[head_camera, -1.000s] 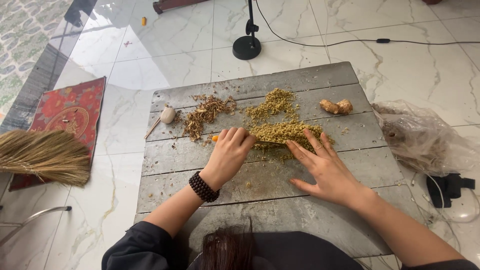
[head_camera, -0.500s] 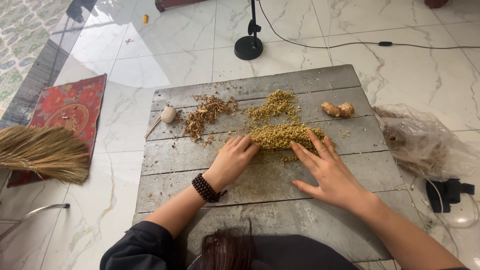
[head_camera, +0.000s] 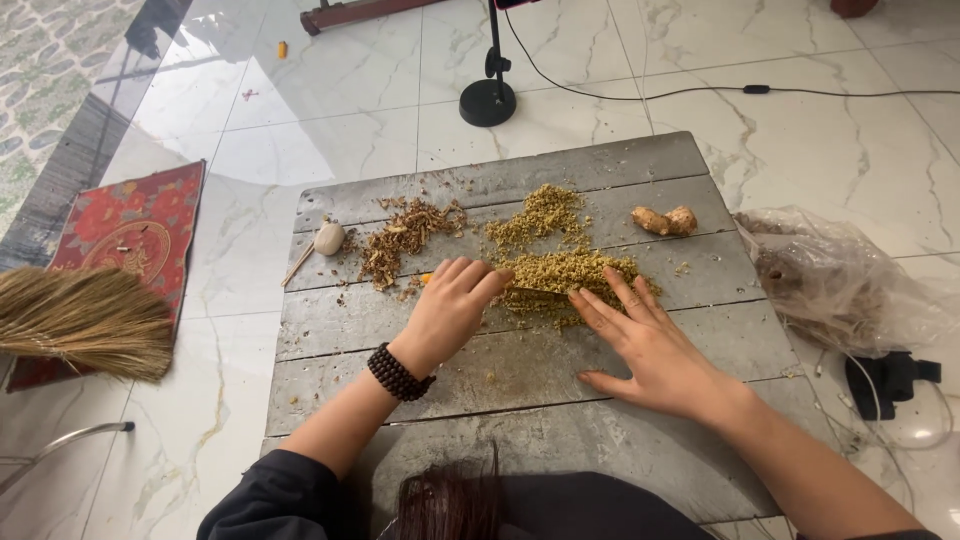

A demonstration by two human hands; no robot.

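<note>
Yellow-green chopped herb pile (head_camera: 565,275) on grey plank tabletop (head_camera: 520,400): betw. hands. Left hand (head_camera: 450,305) curled, grips knife blade (head_camera: 535,291); right hand (head_camera: 645,340) flat, open, fingertips touching pile.

The left hand (head_camera: 450,305) closes over a knife whose handle is hidden; only part of the blade (head_camera: 535,291) shows. The broom (head_camera: 85,320) is cut off at the left edge. Contents of the plastic bag (head_camera: 845,280) are indistinct. The tabletop's (head_camera: 520,385) near edge is hidden by hair.
</note>
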